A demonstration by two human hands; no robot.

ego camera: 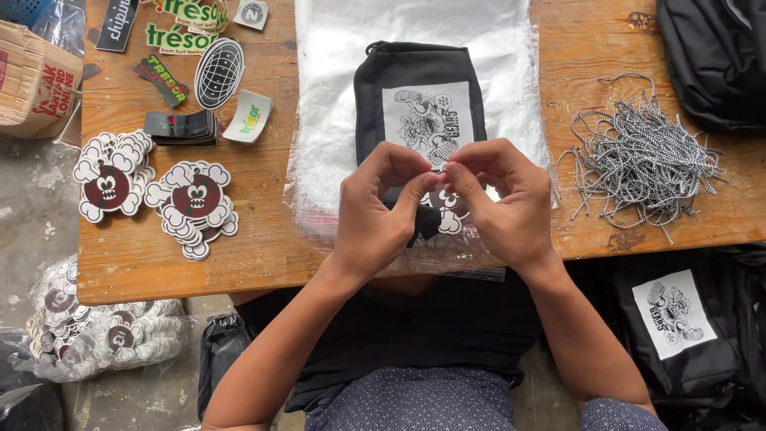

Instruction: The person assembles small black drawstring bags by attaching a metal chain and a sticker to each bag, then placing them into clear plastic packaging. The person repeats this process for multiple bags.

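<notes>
- Tags (pixel 191 206) lying in two piles at the table's (pixel 263 263) left.
- Left hand (pixel 375 211) and right hand (pixel 499 203) meeting over the black pouch (pixel 419 88) on clear bags (pixel 327 120), fingertips pinching together on a cloud-shaped tag (pixel 448 209).
- Cords (pixel 638 160) sitting heaped at right.

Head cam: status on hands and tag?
Left hand and right hand pinched together on a cloud-shaped tag. Tag held over black pouch on plastic bags. Cord pile right, apart; nothing blocking.
</notes>
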